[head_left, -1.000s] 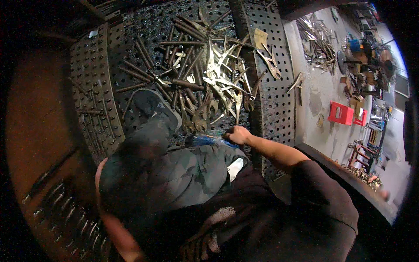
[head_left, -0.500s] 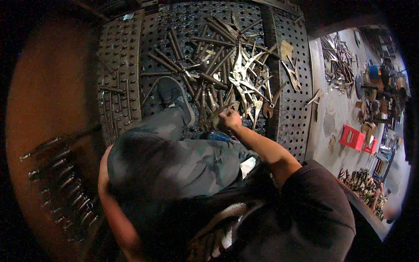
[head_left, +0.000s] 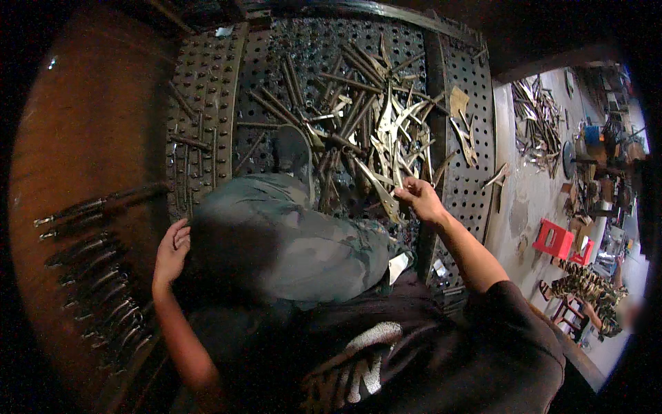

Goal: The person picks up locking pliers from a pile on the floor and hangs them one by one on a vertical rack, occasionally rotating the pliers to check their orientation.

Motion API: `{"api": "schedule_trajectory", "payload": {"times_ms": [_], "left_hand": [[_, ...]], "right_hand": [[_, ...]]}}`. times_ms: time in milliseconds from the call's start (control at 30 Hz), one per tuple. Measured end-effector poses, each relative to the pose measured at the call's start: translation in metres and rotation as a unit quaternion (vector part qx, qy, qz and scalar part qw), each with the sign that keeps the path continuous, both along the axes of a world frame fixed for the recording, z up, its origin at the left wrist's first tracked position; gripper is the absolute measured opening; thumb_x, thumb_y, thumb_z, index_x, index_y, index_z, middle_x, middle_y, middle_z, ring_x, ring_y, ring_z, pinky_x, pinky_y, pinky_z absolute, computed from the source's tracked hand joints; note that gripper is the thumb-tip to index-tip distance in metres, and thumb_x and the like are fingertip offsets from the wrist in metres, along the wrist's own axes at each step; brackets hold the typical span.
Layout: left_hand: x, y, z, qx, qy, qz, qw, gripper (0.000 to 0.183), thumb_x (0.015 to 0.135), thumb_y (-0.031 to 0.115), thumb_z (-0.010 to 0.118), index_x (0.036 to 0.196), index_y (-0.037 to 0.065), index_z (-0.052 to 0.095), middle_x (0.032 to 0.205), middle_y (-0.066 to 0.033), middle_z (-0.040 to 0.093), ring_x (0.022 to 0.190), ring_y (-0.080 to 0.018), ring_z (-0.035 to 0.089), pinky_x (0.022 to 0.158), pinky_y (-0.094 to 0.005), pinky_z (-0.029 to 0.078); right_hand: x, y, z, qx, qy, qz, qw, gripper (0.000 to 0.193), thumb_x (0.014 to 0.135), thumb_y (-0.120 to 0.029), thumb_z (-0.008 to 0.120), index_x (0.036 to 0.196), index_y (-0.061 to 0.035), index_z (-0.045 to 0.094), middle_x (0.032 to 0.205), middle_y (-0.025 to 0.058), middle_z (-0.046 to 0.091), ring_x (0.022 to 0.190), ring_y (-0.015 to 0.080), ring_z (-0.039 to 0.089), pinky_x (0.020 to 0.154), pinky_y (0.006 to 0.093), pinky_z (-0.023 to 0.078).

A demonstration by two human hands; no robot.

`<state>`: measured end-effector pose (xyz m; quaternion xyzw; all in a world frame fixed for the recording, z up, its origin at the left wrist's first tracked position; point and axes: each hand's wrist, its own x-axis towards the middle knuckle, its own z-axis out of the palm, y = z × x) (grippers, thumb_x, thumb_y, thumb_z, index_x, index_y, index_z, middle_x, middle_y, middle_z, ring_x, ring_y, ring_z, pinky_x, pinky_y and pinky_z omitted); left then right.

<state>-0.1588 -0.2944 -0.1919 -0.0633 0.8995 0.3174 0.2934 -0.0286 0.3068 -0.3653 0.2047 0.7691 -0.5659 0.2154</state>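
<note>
My right hand [head_left: 422,200] is closed, its thumb and fingers pinching a pair of locking pliers [head_left: 383,196] at the near edge of a heap. The held pliers slant, one end toward the heap and the other toward my lap. Beyond the hand lies the heap of silvery locking pliers [head_left: 387,121], mixed with dark metal handles [head_left: 289,81]. My left hand [head_left: 172,252] hangs beside my bent knee with its fingers loosely curled and apart, and nothing shows in it.
Perforated metal plates [head_left: 465,207] lie under the heap, and a studded panel [head_left: 207,69] stands left. Tools line the brown surface [head_left: 83,152] at far left. Right, on the floor, are another metal pile [head_left: 538,124], a red stool [head_left: 553,238] and a person in camouflage clothing [head_left: 586,286].
My right hand has moved right and slightly nearer me, and a pair of locking pliers now shows in it. My left hand has come into fuller view beside the knee.
</note>
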Motion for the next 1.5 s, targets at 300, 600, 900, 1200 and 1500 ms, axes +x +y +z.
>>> {"api": "schedule_trajectory", "payload": {"times_ms": [300, 600, 900, 1200, 1500], "left_hand": [[-0.012, 0.003, 0.018, 0.115, 0.023, 0.081, 0.99, 0.05, 0.098, 0.008, 0.061, 0.145, 0.004, 0.045, 0.134, -0.0145, 0.059, 0.121, -0.021, 0.057, 0.104, -0.0329, 0.045], [-0.056, 0.128, 0.117, -0.015, 0.532, -0.02, 0.846, 0.083, 0.087, 0.011, 0.073, 0.155, 0.003, 0.026, 0.152, -0.0208, 0.041, 0.139, -0.0326, 0.042, 0.119, -0.044, 0.028], [-0.046, 0.157, 0.131, 0.057, 0.762, 0.102, 0.636, 0.071, 0.091, 0.046, 0.061, 0.136, 0.001, 0.029, 0.125, -0.0223, 0.046, 0.117, -0.0378, 0.05, 0.102, -0.056, 0.047], [-0.014, 0.02, 0.055, 0.316, 0.327, 0.179, 0.872, 0.071, 0.081, 0.042, 0.078, 0.129, 0.003, 0.044, 0.105, -0.0059, 0.051, 0.099, -0.0201, 0.054, 0.084, -0.0314, 0.043], [0.005, 0.033, 0.06, 0.294, 0.242, 0.285, 0.88, 0.08, 0.079, 0.04, 0.08, 0.139, 0.003, 0.043, 0.101, 0.0013, 0.054, 0.09, -0.0125, 0.053, 0.073, -0.0256, 0.042]], "right_hand": [[-0.121, 0.006, 0.139, -0.094, 0.113, -0.034, 0.989, 0.022, 0.096, -0.027, 0.069, 0.099, -0.0058, 0.066, 0.083, -0.0045, 0.062, 0.075, 0.005, 0.053, 0.068, 0.0226, 0.044], [-0.238, -0.157, 0.291, -0.384, 0.133, -0.016, 0.913, 0.022, 0.095, -0.026, 0.067, 0.1, -0.0045, 0.07, 0.086, 0.0037, 0.07, 0.071, 0.0135, 0.061, 0.069, 0.0285, 0.05], [-0.152, -0.309, 0.323, -0.473, 0.005, 0.363, 0.802, 0.027, 0.101, -0.028, 0.06, 0.108, -0.0019, 0.064, 0.092, 0.0084, 0.071, 0.081, 0.0189, 0.067, 0.073, 0.0314, 0.055], [-0.267, -0.165, 0.191, -0.349, 0.115, 0.156, 0.917, 0.025, 0.102, -0.023, 0.058, 0.108, -0.0004, 0.069, 0.094, 0.0103, 0.075, 0.085, 0.0174, 0.072, 0.077, 0.0312, 0.057], [-0.284, -0.114, -0.111, 0.545, 0.099, 0.554, 0.622, 0.043, 0.093, -0.036, 0.054, 0.131, -0.0173, 0.063, 0.128, 0.0066, 0.063, 0.134, 0.0268, 0.042, 0.114, 0.0561, 0.023]]}}
